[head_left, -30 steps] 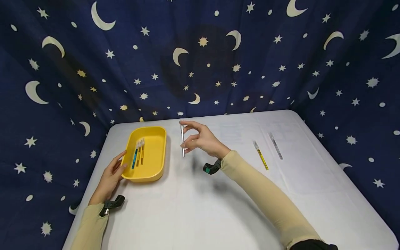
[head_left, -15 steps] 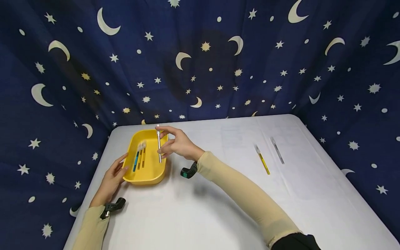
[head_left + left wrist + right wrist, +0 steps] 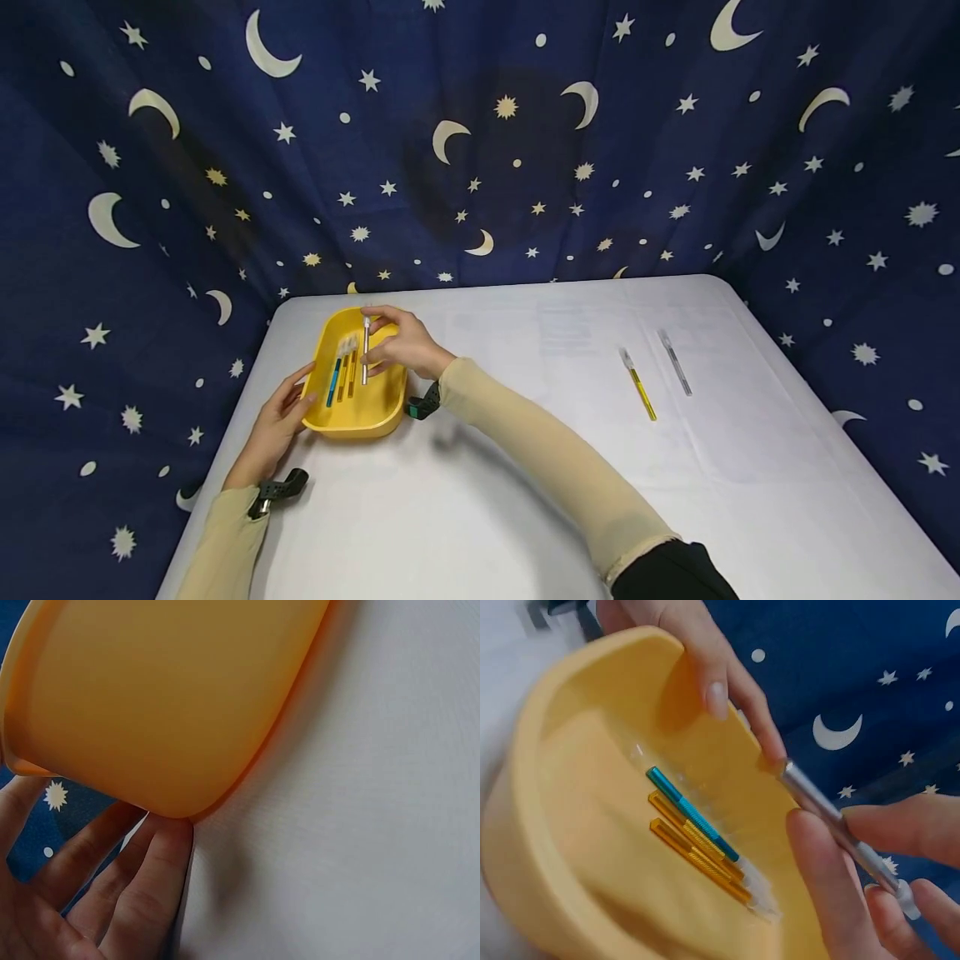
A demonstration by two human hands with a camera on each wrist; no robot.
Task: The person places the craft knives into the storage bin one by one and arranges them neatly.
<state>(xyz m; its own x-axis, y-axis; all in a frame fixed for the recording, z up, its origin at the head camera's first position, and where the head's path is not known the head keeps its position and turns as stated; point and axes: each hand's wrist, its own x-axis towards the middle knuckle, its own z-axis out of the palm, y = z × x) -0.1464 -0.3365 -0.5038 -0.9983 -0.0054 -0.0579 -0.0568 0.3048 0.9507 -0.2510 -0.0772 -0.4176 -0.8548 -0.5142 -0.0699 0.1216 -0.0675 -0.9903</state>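
Observation:
A yellow tray [image 3: 367, 423] holds one blue knife [image 3: 333, 383] and two yellow knives [image 3: 352, 372], lying side by side. Above its right half, my right hand [image 3: 405, 344] pinches a silver knife [image 3: 365, 354]; in the right wrist view the silver knife [image 3: 840, 829] lies between thumb and fingers, its clear cap toward the lower right. At the tray's left rim rests my left hand [image 3: 272, 429], thumb over the rim. The left wrist view shows the left hand's fingers [image 3: 154, 892] against the underside edge of the tray [image 3: 165, 697].
Two more knives lie on the right of the white table [image 3: 480, 500]: a yellow one [image 3: 641, 390] and a silver one [image 3: 677, 365]. Behind the table hangs a dark blue curtain [image 3: 495, 192] with moons and stars.
My right hand has carried the silver knife leftward, from right of the tray to above it, near the knives inside. The left hand has stayed at the tray's rim.

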